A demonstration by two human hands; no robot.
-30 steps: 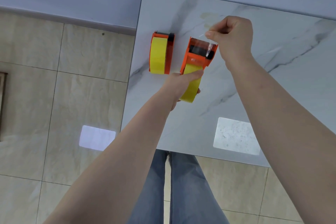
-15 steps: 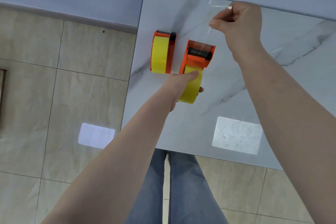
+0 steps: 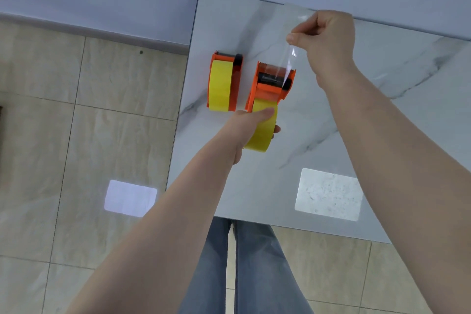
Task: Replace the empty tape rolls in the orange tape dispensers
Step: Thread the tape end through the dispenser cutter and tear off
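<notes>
Your right hand (image 3: pixel 328 41) has come back down toward the held dispenser (image 3: pixel 274 84) after lifting away – the clear tape strip (image 3: pixel 290 64) it pinches now runs slack and twisted to the cutter end, not pulled long toward the counter's far edge.

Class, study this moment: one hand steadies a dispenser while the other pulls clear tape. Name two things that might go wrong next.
1. The clear tape strip, pinched by the right hand, looks twisted and may stick to itself.
2. The left hand holds only the yellow roll, so the held dispenser might tip toward the second dispenser alongside.
</notes>
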